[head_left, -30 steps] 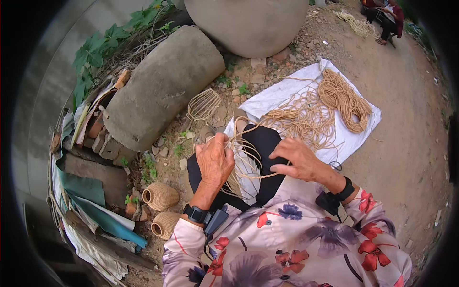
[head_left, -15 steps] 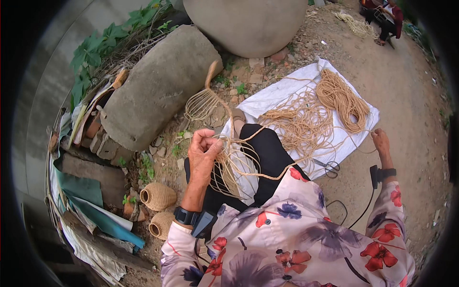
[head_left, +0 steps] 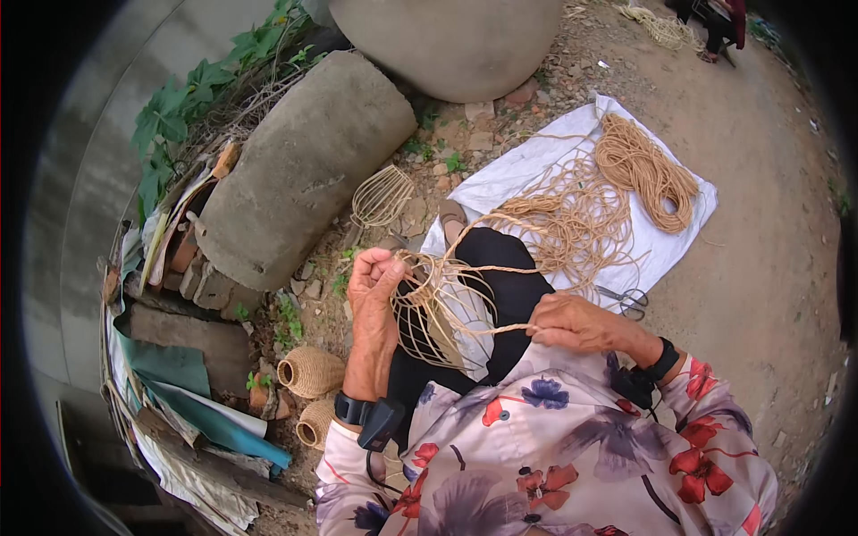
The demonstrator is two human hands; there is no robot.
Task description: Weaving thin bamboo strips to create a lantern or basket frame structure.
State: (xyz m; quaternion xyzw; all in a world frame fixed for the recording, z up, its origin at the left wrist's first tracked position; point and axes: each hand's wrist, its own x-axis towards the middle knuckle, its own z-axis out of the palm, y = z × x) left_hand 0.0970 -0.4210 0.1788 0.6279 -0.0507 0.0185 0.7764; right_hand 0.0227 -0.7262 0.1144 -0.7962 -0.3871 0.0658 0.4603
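Note:
My left hand (head_left: 375, 304) grips the narrow top of an open bamboo-like frame (head_left: 447, 326) resting in my lap, with tan cord looped at that top. My right hand (head_left: 572, 322) is closed on a strand of tan cord (head_left: 496, 330) running back to the frame. Another length crosses my dark-trousered leg toward loose, tangled cord (head_left: 559, 219) on a white sheet (head_left: 487, 179). A thick coil of cord (head_left: 643, 165) lies on the sheet's upper right. Scissors (head_left: 630, 304) lie by its lower edge.
Two woven cord pots (head_left: 317, 366) sit at my left, below a concrete cylinder (head_left: 295, 165). A spare frame (head_left: 380, 196) lies on the rubble. A rounded concrete mass (head_left: 438, 40) is behind. Boards and sheeting (head_left: 179, 366) line the left; a seated person (head_left: 715, 27) is at the upper right.
My right hand swung far out to the right with cord, then returned beside the frame, now closed on the strand. My left hand stayed at the frame's top.

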